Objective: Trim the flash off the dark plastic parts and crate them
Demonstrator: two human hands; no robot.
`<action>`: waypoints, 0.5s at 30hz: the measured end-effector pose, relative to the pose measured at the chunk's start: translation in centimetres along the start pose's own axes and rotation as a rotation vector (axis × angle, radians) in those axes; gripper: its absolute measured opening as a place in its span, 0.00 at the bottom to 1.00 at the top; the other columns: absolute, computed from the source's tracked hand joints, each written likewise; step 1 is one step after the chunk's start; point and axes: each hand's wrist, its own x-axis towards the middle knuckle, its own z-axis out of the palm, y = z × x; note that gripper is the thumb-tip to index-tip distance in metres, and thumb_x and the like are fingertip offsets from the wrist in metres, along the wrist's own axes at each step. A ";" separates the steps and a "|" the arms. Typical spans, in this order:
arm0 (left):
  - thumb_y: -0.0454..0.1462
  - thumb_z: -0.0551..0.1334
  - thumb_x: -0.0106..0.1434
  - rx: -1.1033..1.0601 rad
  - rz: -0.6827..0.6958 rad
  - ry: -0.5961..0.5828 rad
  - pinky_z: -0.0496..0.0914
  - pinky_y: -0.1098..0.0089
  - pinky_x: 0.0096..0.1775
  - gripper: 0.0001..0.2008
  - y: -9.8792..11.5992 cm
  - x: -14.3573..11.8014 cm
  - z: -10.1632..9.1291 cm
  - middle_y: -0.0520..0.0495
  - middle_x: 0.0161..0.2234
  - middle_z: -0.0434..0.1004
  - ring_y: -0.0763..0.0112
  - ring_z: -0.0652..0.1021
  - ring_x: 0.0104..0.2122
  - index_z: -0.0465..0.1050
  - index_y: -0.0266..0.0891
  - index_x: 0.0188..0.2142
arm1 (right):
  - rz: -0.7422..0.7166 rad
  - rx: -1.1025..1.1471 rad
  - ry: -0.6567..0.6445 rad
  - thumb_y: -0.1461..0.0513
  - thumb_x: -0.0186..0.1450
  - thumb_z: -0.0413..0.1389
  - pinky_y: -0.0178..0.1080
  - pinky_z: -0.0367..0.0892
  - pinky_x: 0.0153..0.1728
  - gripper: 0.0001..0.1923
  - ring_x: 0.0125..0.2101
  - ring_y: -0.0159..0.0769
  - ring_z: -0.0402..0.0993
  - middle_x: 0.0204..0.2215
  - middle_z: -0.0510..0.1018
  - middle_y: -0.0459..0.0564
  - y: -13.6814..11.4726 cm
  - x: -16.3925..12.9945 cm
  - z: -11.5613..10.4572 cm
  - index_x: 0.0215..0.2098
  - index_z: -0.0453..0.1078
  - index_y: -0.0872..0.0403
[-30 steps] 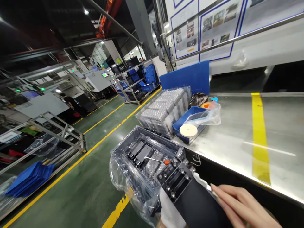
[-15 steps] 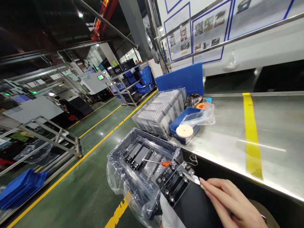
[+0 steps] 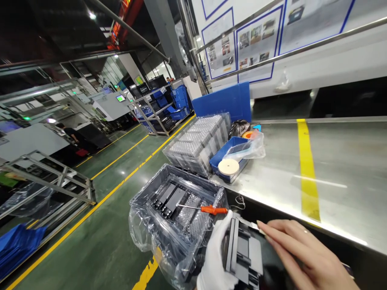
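Observation:
My left hand (image 3: 216, 253), in a white glove, grips a black plastic part (image 3: 246, 253) with raised ribs and slots, low in the view at right of centre. My bare right hand (image 3: 302, 249) is closed in a pinch on a thin metal blade (image 3: 249, 224), which lies along the part's upper edge. The blade's far end and its handle are partly hidden. Behind my left hand, a screwdriver (image 3: 213, 210) with an orange handle lies across a grey plastic crate (image 3: 173, 171) lined with clear film. Several black parts (image 3: 171, 197) lie in the crate on bubble wrap.
Right of the crate runs a steel bench (image 3: 278, 161) with a yellow tape stripe (image 3: 306, 169). On it are a blue bin (image 3: 223, 153), a cream disc (image 3: 228, 166) and a wrapped stack (image 3: 196, 137). A metal rack (image 3: 60, 177) stands at left; a person (image 3: 71, 135) is beyond.
The black part has been turned over in my left hand, so a different ribbed face shows. More of the white glove is visible. My right hand still pinches the blade; the view has shifted slightly.

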 end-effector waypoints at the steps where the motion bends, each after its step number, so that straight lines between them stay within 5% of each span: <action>1: 0.52 0.71 0.60 0.033 0.028 0.011 0.50 0.45 0.71 0.37 0.0 -0.2 -0.2 0.38 0.67 0.65 0.46 0.63 0.68 0.68 0.43 0.65 | -0.003 -0.004 -0.008 0.46 0.72 0.55 0.37 0.78 0.34 0.20 0.35 0.42 0.80 0.36 0.80 0.54 -0.2 -0.1 -0.2 0.47 0.80 0.48; 4: 0.48 0.74 0.55 0.114 0.074 0.046 0.44 0.56 0.73 0.41 0.1 -0.8 -0.7 0.41 0.68 0.65 0.44 0.59 0.70 0.69 0.44 0.66 | -0.038 0.008 -0.039 0.48 0.73 0.54 0.36 0.78 0.33 0.18 0.35 0.41 0.81 0.36 0.81 0.53 -0.5 0.2 -0.9 0.47 0.80 0.48; 8: 0.51 0.68 0.61 0.161 0.083 0.045 0.55 0.55 0.70 0.32 0.2 -1.1 -1.2 0.44 0.64 0.71 0.42 0.64 0.68 0.73 0.46 0.63 | -0.125 0.080 -0.040 0.54 0.75 0.52 0.28 0.76 0.34 0.15 0.34 0.34 0.82 0.37 0.83 0.49 0.1 1.4 -1.8 0.45 0.81 0.47; 10: 0.53 0.67 0.61 0.169 0.096 0.009 0.59 0.55 0.69 0.32 0.3 -1.3 -1.4 0.45 0.64 0.71 0.42 0.64 0.68 0.73 0.47 0.63 | 0.030 0.193 -0.096 0.49 0.75 0.52 0.27 0.75 0.34 0.18 0.33 0.33 0.82 0.34 0.83 0.49 0.6 1.8 -1.9 0.42 0.81 0.48; 12: 0.53 0.67 0.62 0.167 0.110 -0.022 0.56 0.57 0.70 0.33 0.5 -1.7 -1.4 0.48 0.67 0.67 0.44 0.61 0.69 0.71 0.48 0.65 | 0.329 0.377 -0.284 0.37 0.70 0.51 0.31 0.74 0.30 0.31 0.27 0.35 0.78 0.26 0.79 0.50 0.7 2.0 -1.8 0.34 0.80 0.51; 15: 0.51 0.68 0.62 0.151 0.111 -0.057 0.55 0.58 0.71 0.33 0.7 -2.2 -1.3 0.50 0.68 0.65 0.47 0.62 0.69 0.70 0.50 0.65 | 0.591 0.579 -0.574 0.26 0.61 0.46 0.34 0.63 0.21 0.42 0.19 0.31 0.61 0.16 0.63 0.45 0.3 2.2 -1.3 0.20 0.68 0.53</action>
